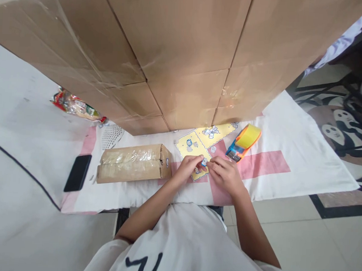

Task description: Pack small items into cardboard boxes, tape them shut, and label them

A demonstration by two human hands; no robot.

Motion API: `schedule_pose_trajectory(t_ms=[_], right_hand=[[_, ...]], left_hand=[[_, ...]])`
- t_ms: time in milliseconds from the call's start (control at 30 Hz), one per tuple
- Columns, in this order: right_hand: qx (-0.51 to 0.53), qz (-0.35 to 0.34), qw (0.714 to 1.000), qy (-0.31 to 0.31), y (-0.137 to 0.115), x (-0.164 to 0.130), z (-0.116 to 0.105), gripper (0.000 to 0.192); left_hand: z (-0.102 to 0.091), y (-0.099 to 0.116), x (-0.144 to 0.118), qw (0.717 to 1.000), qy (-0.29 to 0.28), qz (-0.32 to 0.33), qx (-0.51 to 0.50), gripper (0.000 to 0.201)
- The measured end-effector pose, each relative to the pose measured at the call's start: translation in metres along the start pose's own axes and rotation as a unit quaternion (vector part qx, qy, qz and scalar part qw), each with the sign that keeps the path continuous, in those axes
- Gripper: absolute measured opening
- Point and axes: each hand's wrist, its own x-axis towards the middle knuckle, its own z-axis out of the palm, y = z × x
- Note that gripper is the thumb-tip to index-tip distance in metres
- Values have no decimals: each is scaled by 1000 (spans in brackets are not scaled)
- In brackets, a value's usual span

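Between the fingertips of both hands is a small white-and-blue sticker-like piece, too small to read. My left hand pinches it from the left, and my right hand closes on its right side. Directly beneath and beyond them lie yellow printed sheets with scalloped edges and little cartoon pictures. The farther yellow sheet carries several small white pieces. Just past my right hand rests a tape dispenser with a yellow roll and an orange-and-blue body.
Large taped cardboard boxes rise along the table's far side. A long taped carton lies left of my hands, with a black phone beyond it. A red snack packet sits by the wall. White-and-pink cloth covers the table.
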Motion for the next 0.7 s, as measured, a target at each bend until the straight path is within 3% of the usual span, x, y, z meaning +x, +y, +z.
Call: schedule_pose_trajectory(t_ms=[100, 200, 367, 433, 533, 700], right_hand=[[15, 16, 999, -35, 2, -7, -5, 19], [27, 22, 999, -37, 4, -15, -6, 18], [116, 45, 987, 98, 10, -28, 5, 19], [154, 85, 975, 137, 13, -32, 10, 18], [179, 149, 963, 135, 18, -36, 16, 13], [194, 177, 957, 123, 22, -36, 17, 10]], left_hand=[[3, 1, 2, 999, -48, -11, 20, 34], [8, -3, 4, 998, -42, -8, 48, 32], [19, -12, 21, 988, 48, 22, 143, 34], [24, -11, 36, 974, 84, 36, 207, 30], [30, -2, 63, 942, 118, 33, 313, 26], [33, 16, 109, 886, 115, -39, 447, 21]])
